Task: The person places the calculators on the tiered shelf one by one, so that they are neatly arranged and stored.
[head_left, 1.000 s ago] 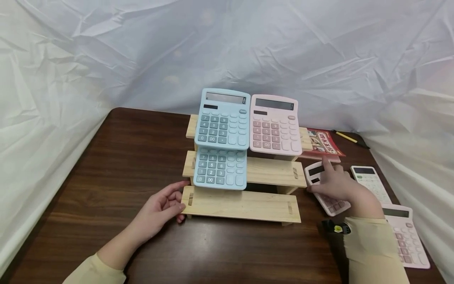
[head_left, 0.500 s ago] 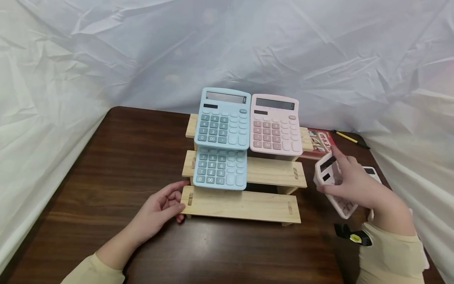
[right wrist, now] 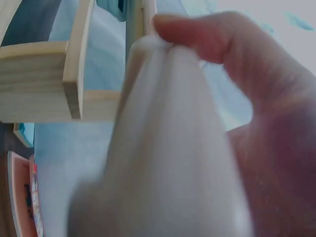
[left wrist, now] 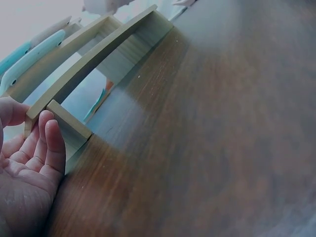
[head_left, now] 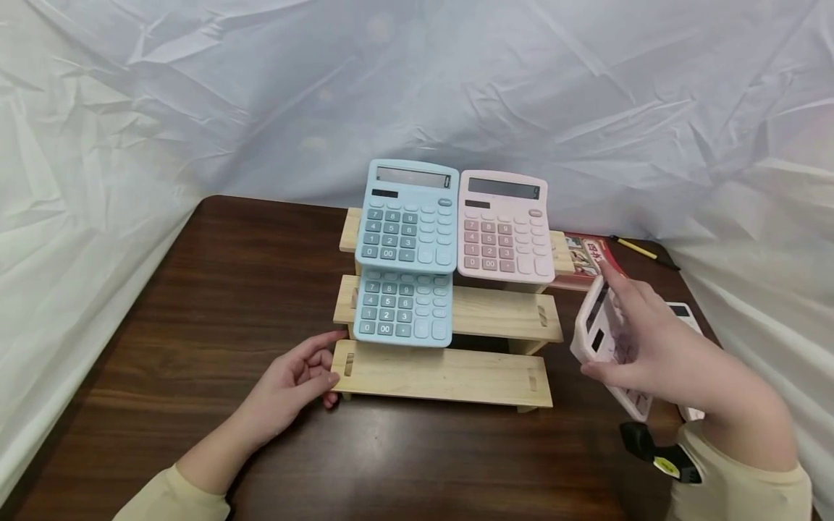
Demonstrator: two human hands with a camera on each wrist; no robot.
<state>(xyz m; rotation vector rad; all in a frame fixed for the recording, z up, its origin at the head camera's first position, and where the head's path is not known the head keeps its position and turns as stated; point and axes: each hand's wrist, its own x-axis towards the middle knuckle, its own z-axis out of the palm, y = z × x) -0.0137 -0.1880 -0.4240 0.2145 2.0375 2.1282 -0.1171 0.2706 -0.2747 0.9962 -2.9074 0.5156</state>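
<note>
My left hand point(head_left: 296, 380) grips the left end of the lowest board of a stepped wooden rack point(head_left: 443, 375); in the left wrist view its fingers point(left wrist: 55, 143) curl under the board. Off the table at the right, my right hand point(head_left: 664, 354) holds a pale pink calculator point(head_left: 604, 334) by its edges, tilted steeply. That calculator point(right wrist: 168, 148) is a blurred pale shape up close in the right wrist view. A blue calculator point(head_left: 407, 217) and a pink calculator point(head_left: 504, 228) stand side by side on the top tier. Another blue calculator point(head_left: 404, 307) leans on the middle tier, its upper part hidden.
Partly behind my right hand lies a white calculator point(head_left: 684, 316). Beyond it are a red printed booklet point(head_left: 589, 257) and a yellow pen point(head_left: 635, 249). White sheeting point(head_left: 260, 94) hangs around the dark wooden table point(head_left: 215, 289).
My right hand has lifted the pink calculator from the table, drawn it slightly right and towards me, and tilted it onto its edge. The left hand stays at the rack.
</note>
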